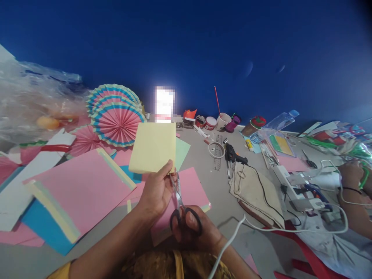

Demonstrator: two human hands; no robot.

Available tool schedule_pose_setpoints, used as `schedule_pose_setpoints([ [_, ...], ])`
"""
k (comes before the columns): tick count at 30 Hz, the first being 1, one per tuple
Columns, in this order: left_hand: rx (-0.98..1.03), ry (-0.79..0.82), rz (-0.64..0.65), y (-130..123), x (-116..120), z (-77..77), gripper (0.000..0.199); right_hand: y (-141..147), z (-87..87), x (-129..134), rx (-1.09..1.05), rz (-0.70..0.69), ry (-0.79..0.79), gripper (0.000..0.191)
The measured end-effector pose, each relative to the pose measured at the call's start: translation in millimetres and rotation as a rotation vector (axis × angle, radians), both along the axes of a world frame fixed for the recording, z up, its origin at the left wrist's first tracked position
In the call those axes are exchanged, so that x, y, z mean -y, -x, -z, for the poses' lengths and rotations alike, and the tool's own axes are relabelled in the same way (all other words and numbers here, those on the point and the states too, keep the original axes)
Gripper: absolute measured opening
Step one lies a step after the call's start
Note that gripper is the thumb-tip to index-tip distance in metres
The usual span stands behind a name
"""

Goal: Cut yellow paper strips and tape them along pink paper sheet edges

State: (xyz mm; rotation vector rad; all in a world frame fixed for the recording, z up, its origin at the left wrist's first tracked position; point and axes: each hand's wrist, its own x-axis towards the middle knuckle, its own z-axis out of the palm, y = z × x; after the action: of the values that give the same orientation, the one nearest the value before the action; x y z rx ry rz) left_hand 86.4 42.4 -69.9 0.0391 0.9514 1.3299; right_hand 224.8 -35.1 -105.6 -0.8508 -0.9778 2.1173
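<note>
Pale yellow paper (153, 147), which looks like a folded or stacked piece, is pinched at its lower right corner by my left hand (158, 190), thumb on top. My right hand (200, 226) holds scissors (179, 197) with black handles, its fingers through the loops. The blades point up and away from me and meet the paper's lower right edge beside my left fingers; whether they are cutting into it I cannot tell. Under the yellow paper lies a light green sheet (182, 152). Pink paper (193, 186) lies on the table below my hands.
Pleated paper rosettes (119, 128) stand at back left behind a large pink sheet (81, 190) with striped borders. To the right lie a steel ruler (217, 159), a glue gun (235, 155), a folded cloth (252, 190) and a power strip (290, 184). Another person's arm (354, 205) is at far right.
</note>
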Motion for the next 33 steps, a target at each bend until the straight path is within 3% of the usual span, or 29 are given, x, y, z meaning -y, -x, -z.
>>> schedule_pose_setpoints([
  [14, -0.016, -0.067, -0.047, 0.9, -0.2, -0.9, 0.051, 2.9, -4.7, -2.0, -0.032, 0.035, -0.011, 0.069],
  [21, -0.075, -0.061, -0.054, -2.2, 2.5, 4.2, 0.055, 6.6, -10.3, -4.2, 0.038, 0.054, 0.004, 0.079],
  [33, -0.116, -0.041, -0.05, -5.0, 3.5, 2.6, 0.052, 15.1, -4.3, -5.0, 0.003, 0.089, 0.015, 0.081],
])
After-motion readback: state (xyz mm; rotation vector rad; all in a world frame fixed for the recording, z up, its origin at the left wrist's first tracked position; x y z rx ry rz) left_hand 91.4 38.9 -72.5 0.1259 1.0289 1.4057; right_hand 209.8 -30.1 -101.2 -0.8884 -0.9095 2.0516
